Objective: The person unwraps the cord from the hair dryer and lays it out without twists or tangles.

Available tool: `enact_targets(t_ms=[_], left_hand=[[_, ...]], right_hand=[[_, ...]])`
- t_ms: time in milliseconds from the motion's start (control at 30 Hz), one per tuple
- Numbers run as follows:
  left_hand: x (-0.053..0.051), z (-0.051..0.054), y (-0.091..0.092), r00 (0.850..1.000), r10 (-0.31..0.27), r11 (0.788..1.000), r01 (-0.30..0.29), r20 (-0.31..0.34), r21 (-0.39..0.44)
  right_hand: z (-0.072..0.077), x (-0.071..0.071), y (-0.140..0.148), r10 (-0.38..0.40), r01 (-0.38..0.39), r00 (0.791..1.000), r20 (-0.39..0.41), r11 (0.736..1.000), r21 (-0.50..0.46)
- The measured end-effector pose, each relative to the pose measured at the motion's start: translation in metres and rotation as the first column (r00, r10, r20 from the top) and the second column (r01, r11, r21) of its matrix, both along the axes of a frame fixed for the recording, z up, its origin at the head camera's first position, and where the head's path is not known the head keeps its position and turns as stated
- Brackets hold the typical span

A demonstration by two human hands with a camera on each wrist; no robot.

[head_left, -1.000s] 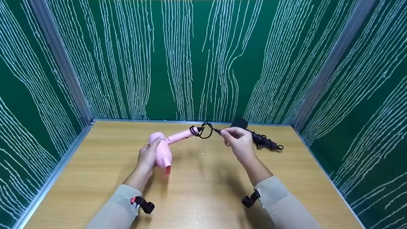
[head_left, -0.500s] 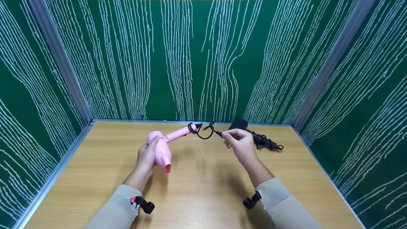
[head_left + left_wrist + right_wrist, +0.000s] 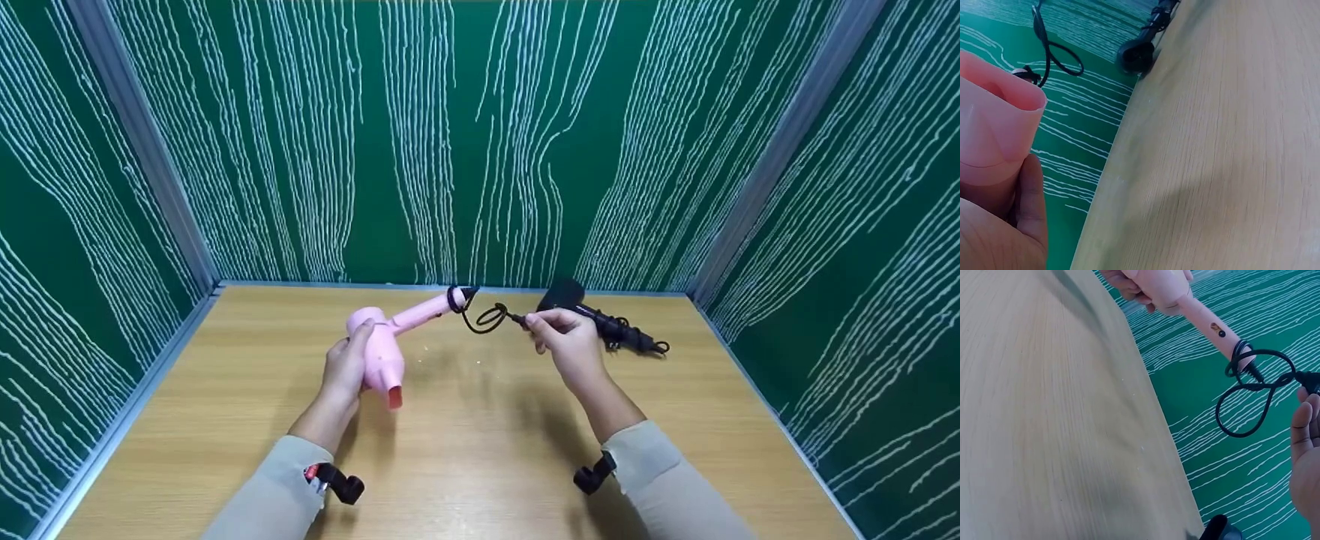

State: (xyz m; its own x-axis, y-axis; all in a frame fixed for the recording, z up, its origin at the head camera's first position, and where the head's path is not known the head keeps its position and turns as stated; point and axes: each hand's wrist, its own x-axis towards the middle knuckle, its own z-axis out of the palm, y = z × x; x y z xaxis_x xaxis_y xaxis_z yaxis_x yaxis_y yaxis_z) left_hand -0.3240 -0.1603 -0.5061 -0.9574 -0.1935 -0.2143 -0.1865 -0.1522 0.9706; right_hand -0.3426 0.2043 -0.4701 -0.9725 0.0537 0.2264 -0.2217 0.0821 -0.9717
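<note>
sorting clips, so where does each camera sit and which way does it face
Head: on the head, facing forward and down at the table; left hand, right hand, sleeves show.
Left wrist: on that wrist, facing pink dryer, table; part of left hand shows.
Right wrist: on that wrist, facing cord, table; both hands show.
Wrist views share pink dryer, cord.

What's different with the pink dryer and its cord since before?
The right hand, pinching the plug, moved slightly right and down; the loop in the black cord dropped too. The pink dryer's handle tip rose slightly in view. Nothing was let go. The left hand still holds the pink dryer; the black dryer stayed put.
</note>
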Motion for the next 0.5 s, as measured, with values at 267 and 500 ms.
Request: enact_targets(t_ms=[267, 500], left_hand=[[0.0, 0.002, 0.003, 0.999, -0.037, 0.997, 0.037, -0.002, 0.061], [0.001, 0.005, 0.007, 0.998, -0.068, 0.994, 0.069, -0.012, 0.08]], right_hand=[[-0.01, -0.008, -0.002, 0.012, -0.011, 1.0, 0.004, 0.991, -0.131], [-0.014, -0.012, -0.001, -0.004, 0.009, 0.999, 0.041, 0.995, -0.103]])
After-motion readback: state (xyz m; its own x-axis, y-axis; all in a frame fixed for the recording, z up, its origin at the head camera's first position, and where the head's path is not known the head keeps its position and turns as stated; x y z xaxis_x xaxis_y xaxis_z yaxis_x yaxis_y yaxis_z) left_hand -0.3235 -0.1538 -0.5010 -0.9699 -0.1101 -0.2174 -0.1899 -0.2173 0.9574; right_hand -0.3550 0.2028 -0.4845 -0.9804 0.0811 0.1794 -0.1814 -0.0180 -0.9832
